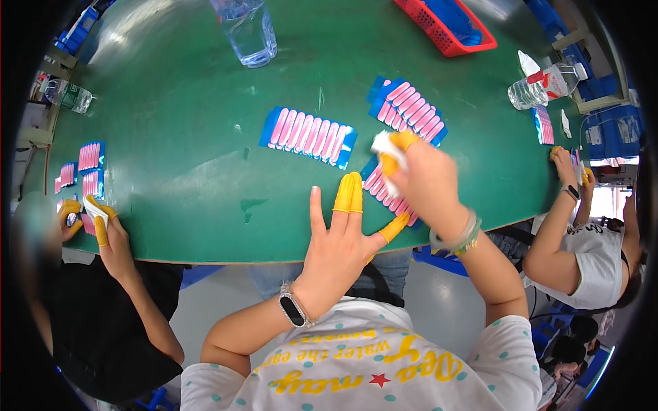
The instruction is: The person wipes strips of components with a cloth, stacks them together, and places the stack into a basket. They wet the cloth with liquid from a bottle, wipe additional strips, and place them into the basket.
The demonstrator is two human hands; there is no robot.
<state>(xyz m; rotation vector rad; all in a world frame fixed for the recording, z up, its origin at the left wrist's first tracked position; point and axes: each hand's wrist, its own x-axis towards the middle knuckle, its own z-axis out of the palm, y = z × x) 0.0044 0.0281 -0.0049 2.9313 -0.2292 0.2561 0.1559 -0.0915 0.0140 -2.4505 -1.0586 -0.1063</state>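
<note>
My left hand lies spread on the green table with yellow finger cots on the thumb and two fingers. Its thumb presses the lower end of a blue sheet with pink oblong pieces in a row. My right hand, slightly blurred and also in yellow finger cots, pinches a folded white cloth over that same sheet, partly hiding it. Just beyond are overlapping sheets of the same kind. Another such sheet lies ahead of my left hand.
A clear water container and a red basket with blue contents stand farther back on the green table. Bottles and more pink-and-blue sheets lie toward both sides, where co-workers' hands work.
</note>
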